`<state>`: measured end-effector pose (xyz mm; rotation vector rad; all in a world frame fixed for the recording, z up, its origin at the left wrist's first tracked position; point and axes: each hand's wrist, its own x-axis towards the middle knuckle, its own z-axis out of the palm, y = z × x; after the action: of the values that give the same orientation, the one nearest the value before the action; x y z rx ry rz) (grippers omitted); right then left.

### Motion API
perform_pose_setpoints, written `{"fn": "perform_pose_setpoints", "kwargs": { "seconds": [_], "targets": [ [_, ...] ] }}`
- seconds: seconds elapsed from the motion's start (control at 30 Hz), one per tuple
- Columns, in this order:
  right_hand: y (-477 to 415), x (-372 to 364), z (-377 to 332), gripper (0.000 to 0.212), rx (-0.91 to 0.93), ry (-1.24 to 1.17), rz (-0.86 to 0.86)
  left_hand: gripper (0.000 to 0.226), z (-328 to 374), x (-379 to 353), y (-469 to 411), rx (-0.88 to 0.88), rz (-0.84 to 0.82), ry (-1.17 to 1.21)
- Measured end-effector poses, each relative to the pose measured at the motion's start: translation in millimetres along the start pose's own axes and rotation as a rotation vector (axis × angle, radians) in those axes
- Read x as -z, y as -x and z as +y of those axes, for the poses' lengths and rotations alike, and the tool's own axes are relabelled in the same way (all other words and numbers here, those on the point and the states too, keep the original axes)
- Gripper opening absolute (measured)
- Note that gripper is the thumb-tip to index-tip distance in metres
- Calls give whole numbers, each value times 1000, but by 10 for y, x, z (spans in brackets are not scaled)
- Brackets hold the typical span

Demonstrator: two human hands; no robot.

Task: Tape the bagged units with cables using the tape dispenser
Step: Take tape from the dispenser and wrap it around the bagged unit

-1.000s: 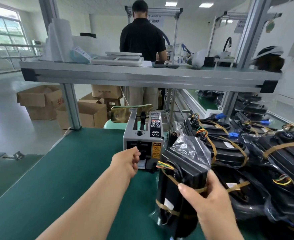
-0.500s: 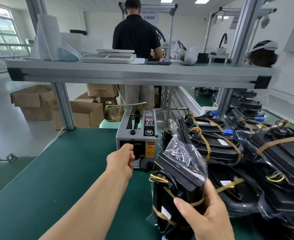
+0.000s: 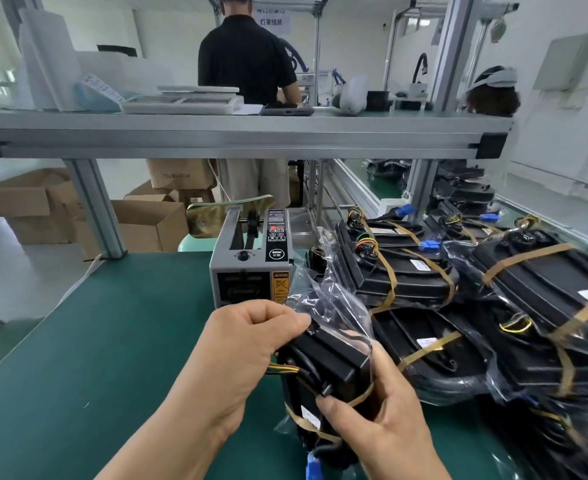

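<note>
Unit (image 3: 334, 358), boxy black, crinkly bag (image 3: 323, 299), left hand (image 3: 247, 344), right hand (image 3: 382, 420) gripping

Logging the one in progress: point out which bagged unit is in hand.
The unit nearest the camera, upright, held by the right hand, with the left hand pinching its top. The other units lie stacked to its right, untouched.

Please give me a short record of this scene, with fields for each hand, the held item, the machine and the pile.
left hand: pinches the top of the bagged unit
right hand: grips the same unit lower down
tape dispenser: stands on the green table, behind the hands
taped units: piled to the right of the dispenser
</note>
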<state>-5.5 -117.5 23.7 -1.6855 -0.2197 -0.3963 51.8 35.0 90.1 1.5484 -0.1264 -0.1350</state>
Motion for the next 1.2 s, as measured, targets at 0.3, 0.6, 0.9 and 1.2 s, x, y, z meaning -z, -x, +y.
{"fn": "perform_pose_setpoints", "kwargs": {
  "seconds": [0.3,0.6,0.9,1.2],
  "targets": [
    [24,-37,-3,51,-2,48,2,13,-100,-42,-38,24,62,-26],
    [30,-57,-3,54,-8,88,-1,15,-136,-69,-29,-2,140,-104],
    [49,-61,4,53,1,110,0,20,-143,-79,-1,-21,152,-141],
    [56,-71,18,58,13,96,-8,10,-206,-34,19,-50,173,-195]
  ]
}}
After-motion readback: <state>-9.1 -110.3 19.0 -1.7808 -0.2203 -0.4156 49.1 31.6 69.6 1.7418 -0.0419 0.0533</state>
